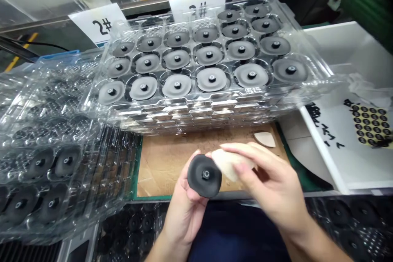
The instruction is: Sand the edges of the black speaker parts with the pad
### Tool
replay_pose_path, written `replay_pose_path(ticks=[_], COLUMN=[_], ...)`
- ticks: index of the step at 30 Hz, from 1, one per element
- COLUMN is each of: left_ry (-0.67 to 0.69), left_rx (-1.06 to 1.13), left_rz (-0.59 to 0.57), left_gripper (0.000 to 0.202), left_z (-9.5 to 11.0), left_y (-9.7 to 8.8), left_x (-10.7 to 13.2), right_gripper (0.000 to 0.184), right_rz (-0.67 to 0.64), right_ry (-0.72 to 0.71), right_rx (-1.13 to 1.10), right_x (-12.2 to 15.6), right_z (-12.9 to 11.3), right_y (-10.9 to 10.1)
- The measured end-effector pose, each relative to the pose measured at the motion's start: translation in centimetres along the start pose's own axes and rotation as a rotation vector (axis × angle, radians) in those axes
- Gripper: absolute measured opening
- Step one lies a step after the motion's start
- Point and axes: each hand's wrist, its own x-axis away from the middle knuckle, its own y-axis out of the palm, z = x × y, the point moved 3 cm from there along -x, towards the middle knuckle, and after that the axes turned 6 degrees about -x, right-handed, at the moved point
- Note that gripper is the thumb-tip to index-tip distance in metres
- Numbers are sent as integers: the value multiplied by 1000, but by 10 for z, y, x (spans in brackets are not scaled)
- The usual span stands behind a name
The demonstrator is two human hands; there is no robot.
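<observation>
left of disc, cardboard (open room)

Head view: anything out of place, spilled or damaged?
Small black pieces lie scattered in the white tray at right, beside a sheet of round labels; loose like that, they look untidy, though perhaps normal. The black disc in the left hand shows no obvious damage.

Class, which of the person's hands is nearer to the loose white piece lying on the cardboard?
Right. The right hand is just below the white piece in the picture; the left hand, holding a black disc, is farther left.
</observation>
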Motion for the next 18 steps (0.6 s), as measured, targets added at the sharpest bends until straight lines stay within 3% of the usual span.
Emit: replay_pose_path(ticks=[3,6,7,11,12,15,18], left_ry=[-31,-26,-26,-56,-52,-24,-10], left_rx=[-17,-40,-57,-67,-50,-10,10], left_rz=[24,99,112,50,32,4,-30], left_gripper=[53,50,54,57,54,49,53], left_z=[-1,1,0,-3,-2,3,3], left_y=[1,-2,-2,5,7,10,12], left_x=[3,5,5,6,6,8,8], right_gripper=[23,21,21,25,25,21,21], right_rz=[-125,-356,-378,-147,-158,-351,-277], right_ry=[-232,-206,-185,-249,-260,-193,-106], right_rx=[-17,4,19,94,68,-2,160], right_x=[-7,-5,-6,-8,-6,3,6], right_z=[-40,-45,-42,-40,-40,-40,-36], right_y=[10,22,24,18,16,8,-9])
